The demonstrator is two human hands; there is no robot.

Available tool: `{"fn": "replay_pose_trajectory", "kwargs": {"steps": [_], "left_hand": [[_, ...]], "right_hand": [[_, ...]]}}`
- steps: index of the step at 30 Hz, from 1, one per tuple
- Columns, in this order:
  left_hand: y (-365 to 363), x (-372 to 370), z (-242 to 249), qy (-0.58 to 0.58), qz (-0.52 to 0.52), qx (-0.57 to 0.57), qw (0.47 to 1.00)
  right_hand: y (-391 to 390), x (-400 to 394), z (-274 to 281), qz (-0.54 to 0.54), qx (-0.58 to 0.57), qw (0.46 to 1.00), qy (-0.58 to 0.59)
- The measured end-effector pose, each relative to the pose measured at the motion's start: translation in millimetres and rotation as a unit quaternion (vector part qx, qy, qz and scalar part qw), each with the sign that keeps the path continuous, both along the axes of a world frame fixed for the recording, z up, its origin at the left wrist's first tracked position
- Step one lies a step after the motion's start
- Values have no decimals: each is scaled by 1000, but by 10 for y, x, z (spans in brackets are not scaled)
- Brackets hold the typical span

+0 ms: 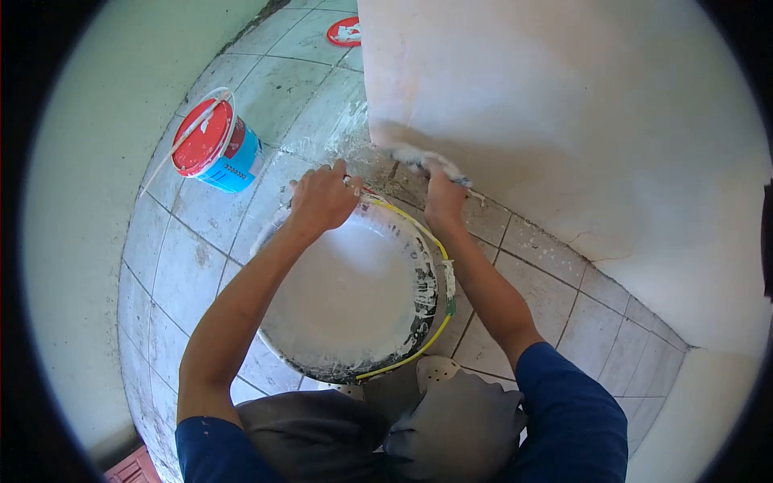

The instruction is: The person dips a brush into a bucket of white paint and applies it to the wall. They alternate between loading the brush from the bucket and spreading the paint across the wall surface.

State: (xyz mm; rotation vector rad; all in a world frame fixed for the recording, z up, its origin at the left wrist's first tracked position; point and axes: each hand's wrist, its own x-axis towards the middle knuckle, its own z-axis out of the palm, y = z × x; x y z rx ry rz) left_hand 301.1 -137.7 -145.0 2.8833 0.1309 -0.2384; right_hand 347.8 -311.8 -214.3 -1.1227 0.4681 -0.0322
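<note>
A wide black bucket [424, 302] stands before me, smeared with white and holding milky white liquid [342, 294]. A yellow handle curves along its right side. My left hand [324, 196] is closed over the bucket's far rim, a ring on one finger. Just past the rim, my right hand [444, 196] grips a crumpled white rag [420, 157] with some bluish-grey on it. The rag lies against the bottom of the wall [515, 105], near its outer corner. My right fingertips are partly hidden by the hand itself.
To the left, a blue paint pail [233, 171] has a red lid [201, 137] with a thin stick [189, 129] across it. Another red lid [345, 32] lies farther back. Grey floor tiles [193, 217] carry white smears. My knees and perforated shoes are close to the bucket.
</note>
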Motion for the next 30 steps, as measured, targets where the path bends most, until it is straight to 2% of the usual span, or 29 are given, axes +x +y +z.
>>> {"fn": "replay_pose_trajectory", "kwargs": {"steps": [2, 5, 6, 8, 11, 12, 14, 17, 20, 23, 25, 27, 29, 30], "left_hand": [[6, 3, -17, 2, -5, 5, 1000], [-3, -2, -8, 2, 1, 2, 1000], [-1, -2, -10, -1, 0, 2, 1000], [3, -14, -19, -8, -1, 0, 1000], [6, -4, 14, 7, -9, -16, 1000], [8, 5, 25, 9, -10, -12, 1000], [2, -7, 30, 16, -12, -8, 1000], [27, -5, 46, 11, -49, -22, 998], [12, -63, 143, -12, -73, -11, 997], [171, 122, -411, -15, -113, 39, 993], [176, 149, -502, -19, -95, 25, 995], [123, 95, -362, 4, -51, 1, 999], [28, -36, 92, 56, 14, -37, 998], [30, -53, 130, 62, 16, -45, 997]], "right_hand": [[22, 40, -327, 10, -87, 995, 42], [33, 384, -918, 17, -120, 991, -52], [59, 370, -702, -3, -47, 996, -80], [138, 264, 239, -41, 96, 985, -135], [12, -34, 1250, -6, 102, 968, -229], [-60, -93, 1427, 35, -25, 959, -280], [-241, -181, 1651, 113, -278, 883, -360], [-364, -12, 1509, 263, -348, 750, -497], [-403, 73, 1381, 360, -522, 629, -449], [-265, 271, 996, 447, -652, 473, -390], [-144, 435, 594, 467, -657, 435, -402], [28, 542, 303, 481, -654, 409, -416], [174, 609, 133, 490, -648, 397, -427], [229, 659, 55, 486, -679, 364, -412]]}}
